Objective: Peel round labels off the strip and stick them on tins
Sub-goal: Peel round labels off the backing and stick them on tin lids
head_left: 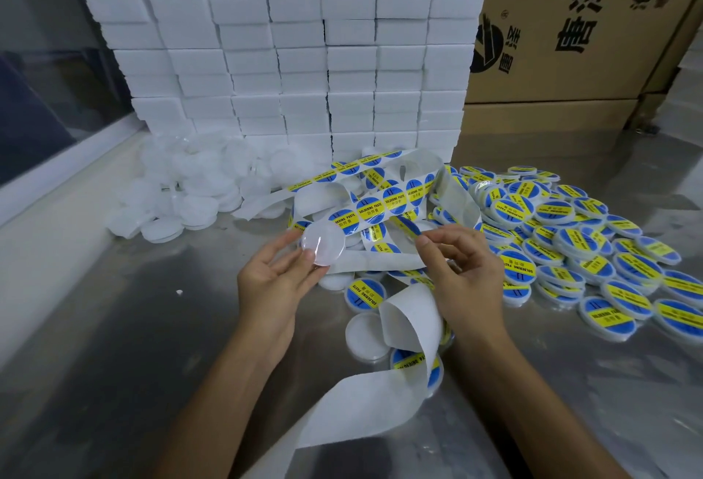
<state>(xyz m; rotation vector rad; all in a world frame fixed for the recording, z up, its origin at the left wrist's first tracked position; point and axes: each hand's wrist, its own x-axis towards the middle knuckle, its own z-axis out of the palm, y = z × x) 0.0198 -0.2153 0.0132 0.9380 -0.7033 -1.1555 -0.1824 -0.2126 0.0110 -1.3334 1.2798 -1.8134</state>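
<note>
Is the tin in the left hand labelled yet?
Not yet: the tin shows a plain clear top; the right hand pinches a label.

Work surface: brushed metal table top (125, 383), dull grey with soft reflections; one small white scrap (179, 292) lies on it toward the left. Back centre: tall wall of white rectangular blocks (289, 41), stacked in offset courses like brickwork, standing on the table and running out of the top of the view; material cannot be told. Right of the stack, touching or just beside it: brown cardboard cartons (570, 60), one atop another, upper one printed with large black Chinese characters and a round black logo. Left edge: pale sill (57, 178) with a dark glass pane (45, 79) above it.
</note>
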